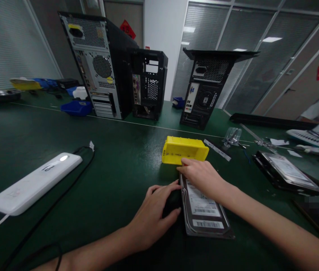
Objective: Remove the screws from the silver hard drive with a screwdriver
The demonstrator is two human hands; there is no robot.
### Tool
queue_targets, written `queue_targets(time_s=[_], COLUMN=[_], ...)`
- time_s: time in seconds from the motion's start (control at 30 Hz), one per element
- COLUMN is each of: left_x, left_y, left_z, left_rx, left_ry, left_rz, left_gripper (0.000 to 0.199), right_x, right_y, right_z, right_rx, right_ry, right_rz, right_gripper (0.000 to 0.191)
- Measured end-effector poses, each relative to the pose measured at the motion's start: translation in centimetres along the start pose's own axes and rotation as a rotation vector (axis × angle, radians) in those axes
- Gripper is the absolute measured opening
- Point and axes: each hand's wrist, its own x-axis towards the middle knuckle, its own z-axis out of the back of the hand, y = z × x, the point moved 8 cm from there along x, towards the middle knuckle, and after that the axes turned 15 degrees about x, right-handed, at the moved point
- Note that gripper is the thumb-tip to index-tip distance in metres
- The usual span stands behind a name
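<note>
- Green bench, glass partition with blinds behind it.
- Left hand: grip loose, thumb and fingers spread, tips along the left edge of the hard drive, not wrapped round it.
- Right hand: over the drive's far end, fingers curled down. Can't tell if that grip is closed on anything; tips mostly hidden, speck of red beside them.
- Drive: label side up, between the hands, just short of the yellow bin.
- Risk: drive looks braced on one side only, so an off-centre push from the right could twist or skid it. Bin is right by the right knuckles; a bump could shift it and whatever small dark bits are inside.
- Pose: left reaches in from lower left, palm facing the drive; right comes in from lower right, slanting across it, back of hand up, hiding the far end.
- Further out: white power strip at left, second drive at right, three PC cases along the back.
</note>
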Motion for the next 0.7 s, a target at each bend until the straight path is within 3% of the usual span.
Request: queue_targets(time_s=[0.7], left_x=[0.2], left_y=[-0.1], left_z=[-0.1], left_rx=[-0.010], left_ry=[0.036], left_rz=[-0.001], left_gripper=[0.048], right_x=[-0.9], right_y=[-0.8], right_z=[0.9], right_rx=[0.106], right_ry=[-0.055], right_rz=[-0.136], right_gripper=[0.021])
